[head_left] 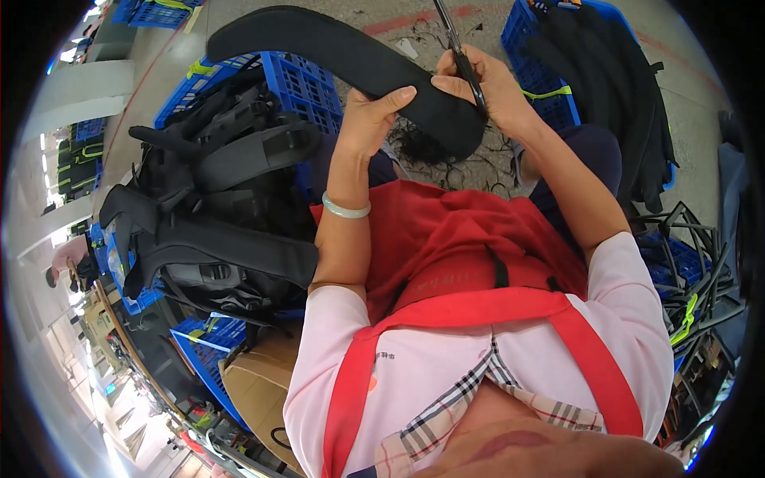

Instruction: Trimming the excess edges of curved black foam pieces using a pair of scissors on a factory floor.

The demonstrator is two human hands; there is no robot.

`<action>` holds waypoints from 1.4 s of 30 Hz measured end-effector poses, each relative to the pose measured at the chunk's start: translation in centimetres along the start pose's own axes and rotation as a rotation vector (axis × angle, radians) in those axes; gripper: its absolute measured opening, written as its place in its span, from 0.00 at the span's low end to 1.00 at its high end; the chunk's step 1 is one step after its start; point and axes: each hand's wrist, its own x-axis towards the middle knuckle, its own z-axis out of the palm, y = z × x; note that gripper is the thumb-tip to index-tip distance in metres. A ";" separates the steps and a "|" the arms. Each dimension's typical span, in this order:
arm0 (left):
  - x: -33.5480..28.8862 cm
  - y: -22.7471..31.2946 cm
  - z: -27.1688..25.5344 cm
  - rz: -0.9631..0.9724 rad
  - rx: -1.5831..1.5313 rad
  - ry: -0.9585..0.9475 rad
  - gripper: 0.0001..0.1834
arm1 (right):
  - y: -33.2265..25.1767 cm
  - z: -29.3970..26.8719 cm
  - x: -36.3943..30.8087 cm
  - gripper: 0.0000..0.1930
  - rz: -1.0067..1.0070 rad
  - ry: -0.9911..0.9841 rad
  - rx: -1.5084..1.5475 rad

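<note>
Concrete floor [484, 36], blue crates [315, 88]: curved black padded strap [362, 56], hand-held

Location: above floor, between both hands. Left hand [374, 119]: pinching strap's near edge, thumb uppermost. Right hand [490, 88]: closed round black-handled scissors [463, 65], thumb at strap. Handling, judged: light, springy, hardly fragile; grip by the edge, clear of scissors.

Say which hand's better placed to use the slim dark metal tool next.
Probably right: right hand holds the tool at one end of the curved black padded strip; left hand grips only the strip.
</note>
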 end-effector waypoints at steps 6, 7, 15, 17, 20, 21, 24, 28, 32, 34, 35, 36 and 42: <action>-0.1 1.0 -1.8 0.075 -0.022 0.019 0.12 | -0.8 -0.9 -1.0 0.14 0.134 0.017 -0.196; -0.2 1.2 -2.0 0.073 -0.018 0.023 0.12 | -1.2 -0.9 -1.4 0.14 0.115 0.013 -0.212; -0.4 -0.4 -1.3 0.058 -0.004 0.058 0.12 | 0.8 1.4 -2.1 0.16 0.024 -0.031 -0.150; -0.5 -0.9 -0.9 0.006 -0.022 0.052 0.12 | 1.4 1.5 -2.4 0.16 0.006 -0.013 -0.143; -0.7 -0.8 -1.2 -0.020 -0.006 0.040 0.12 | 0.2 1.6 -2.6 0.16 0.087 -0.062 -0.133; -0.7 -0.6 -1.4 -0.005 0.024 0.025 0.12 | -0.2 1.3 -2.6 0.17 0.148 -0.075 -0.236; -0.9 0.1 -2.0 0.034 -0.059 0.044 0.12 | -0.9 0.3 -3.5 0.20 0.143 -0.098 -0.357; -1.1 0.8 -3.0 0.052 -0.112 0.045 0.13 | 0.4 -0.9 -5.4 0.32 0.068 -0.145 -0.546; -1.2 0.6 -3.0 0.044 -0.123 0.017 0.12 | 0.0 -0.4 -6.0 0.38 0.122 -0.281 -0.531; -1.1 0.3 -2.6 0.029 -0.107 0.001 0.12 | -0.1 -0.2 -5.7 0.36 0.098 -0.297 -0.549; -1.1 0.1 -2.3 0.026 -0.114 -0.013 0.11 | -0.1 -0.2 -5.6 0.36 0.100 -0.291 -0.545; -1.2 0.0 -2.2 0.026 -0.119 -0.024 0.11 | -0.1 -0.2 -5.5 0.35 0.084 -0.275 -0.568; -1.5 0.1 -2.2 0.015 -0.076 -0.042 0.12 | 0.4 0.0 -5.6 0.29 0.026 -0.216 -0.616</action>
